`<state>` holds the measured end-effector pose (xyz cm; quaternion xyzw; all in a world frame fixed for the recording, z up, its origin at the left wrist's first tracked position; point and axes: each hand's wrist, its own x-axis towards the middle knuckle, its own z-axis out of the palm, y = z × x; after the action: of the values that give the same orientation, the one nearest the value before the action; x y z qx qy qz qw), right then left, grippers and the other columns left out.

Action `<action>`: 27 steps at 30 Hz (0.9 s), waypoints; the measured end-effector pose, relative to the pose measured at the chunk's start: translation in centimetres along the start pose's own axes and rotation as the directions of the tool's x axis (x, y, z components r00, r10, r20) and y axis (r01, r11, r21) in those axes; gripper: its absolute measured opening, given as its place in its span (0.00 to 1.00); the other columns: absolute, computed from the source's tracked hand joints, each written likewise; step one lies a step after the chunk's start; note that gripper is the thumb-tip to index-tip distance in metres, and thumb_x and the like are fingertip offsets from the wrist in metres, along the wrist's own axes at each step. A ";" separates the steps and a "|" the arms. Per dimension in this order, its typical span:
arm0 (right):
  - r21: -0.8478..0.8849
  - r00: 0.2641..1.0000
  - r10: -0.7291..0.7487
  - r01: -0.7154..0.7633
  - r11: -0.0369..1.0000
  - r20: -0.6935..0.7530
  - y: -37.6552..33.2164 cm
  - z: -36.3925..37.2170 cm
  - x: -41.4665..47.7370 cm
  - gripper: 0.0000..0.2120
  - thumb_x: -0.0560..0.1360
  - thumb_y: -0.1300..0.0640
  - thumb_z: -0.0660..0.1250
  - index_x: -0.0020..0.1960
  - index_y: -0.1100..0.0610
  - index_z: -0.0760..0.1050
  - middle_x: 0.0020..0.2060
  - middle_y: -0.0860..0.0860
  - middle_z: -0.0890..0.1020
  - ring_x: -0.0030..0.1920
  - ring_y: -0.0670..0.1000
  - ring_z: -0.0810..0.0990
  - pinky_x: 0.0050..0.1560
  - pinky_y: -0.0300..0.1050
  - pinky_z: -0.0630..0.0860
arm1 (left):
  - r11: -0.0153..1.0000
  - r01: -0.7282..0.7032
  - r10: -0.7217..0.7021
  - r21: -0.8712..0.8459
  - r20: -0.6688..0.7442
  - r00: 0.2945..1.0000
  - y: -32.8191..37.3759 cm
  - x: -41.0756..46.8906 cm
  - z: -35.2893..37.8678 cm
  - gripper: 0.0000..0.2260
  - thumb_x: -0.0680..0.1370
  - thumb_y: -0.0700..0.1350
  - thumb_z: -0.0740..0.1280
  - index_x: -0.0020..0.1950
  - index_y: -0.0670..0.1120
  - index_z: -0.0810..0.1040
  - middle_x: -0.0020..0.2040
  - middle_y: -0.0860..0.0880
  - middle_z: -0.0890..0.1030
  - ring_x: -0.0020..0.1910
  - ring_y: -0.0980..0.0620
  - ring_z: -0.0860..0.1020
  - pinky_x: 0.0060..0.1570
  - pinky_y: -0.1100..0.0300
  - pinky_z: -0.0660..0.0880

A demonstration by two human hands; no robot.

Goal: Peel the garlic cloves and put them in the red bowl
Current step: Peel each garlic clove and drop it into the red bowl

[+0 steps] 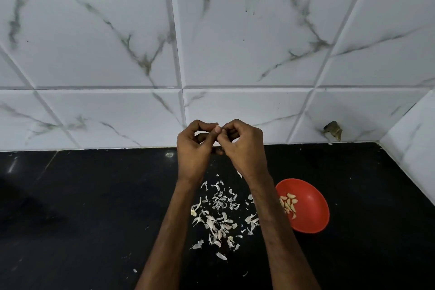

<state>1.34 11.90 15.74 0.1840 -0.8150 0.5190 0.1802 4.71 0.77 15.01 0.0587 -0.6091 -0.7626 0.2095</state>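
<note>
The left hand and right hand meet, fingers curled, pinching.

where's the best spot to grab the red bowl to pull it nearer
Pinch the red bowl by its right rim, coming from the right and above. That edge is bare and unobstructed; the right forearm crosses its left edge, and the peeled garlic cloves lie toward the left inside.
</note>
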 end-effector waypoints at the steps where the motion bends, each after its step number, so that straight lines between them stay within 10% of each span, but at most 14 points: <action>1: 0.007 1.000 0.004 -0.004 1.000 0.000 0.1 0.0 0.0 0.05 0.76 0.60 0.73 0.43 0.61 0.81 0.34 0.48 0.83 0.36 0.44 0.82 0.38 0.35 0.77 | 1.000 -0.002 0.002 -0.006 -0.006 1.000 0.0 0.0 0.1 0.03 0.79 0.36 0.71 0.46 0.38 0.78 0.47 0.37 0.84 0.46 0.41 0.85 0.34 0.55 0.81; 13: 0.120 0.994 0.084 -0.093 0.988 0.076 -0.1 0.0 0.1 0.03 0.77 0.62 0.70 0.45 0.60 0.81 0.35 0.48 0.82 0.37 0.48 0.83 0.39 0.54 0.83 | 0.948 0.225 -0.211 -0.226 0.085 0.974 0.1 0.6 -0.8 0.06 0.81 0.38 0.67 0.57 0.39 0.79 0.44 0.45 0.81 0.38 0.49 0.82 0.27 0.61 0.75; 27: 0.204 0.973 0.185 -0.210 0.956 0.138 -0.6 -0.9 0.3 0.03 0.78 0.62 0.70 0.47 0.62 0.79 0.36 0.55 0.82 0.38 0.54 0.83 0.37 0.49 0.85 | 0.968 -0.094 0.064 0.232 0.132 0.989 -0.3 1.0 -2.3 0.05 0.80 0.40 0.70 0.54 0.43 0.84 0.49 0.47 0.84 0.37 0.50 0.79 0.27 0.56 0.73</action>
<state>1.47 12.49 16.73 0.1504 -0.7769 0.6087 0.0578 4.53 -1.65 14.32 0.0118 -0.7098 -0.6774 0.1931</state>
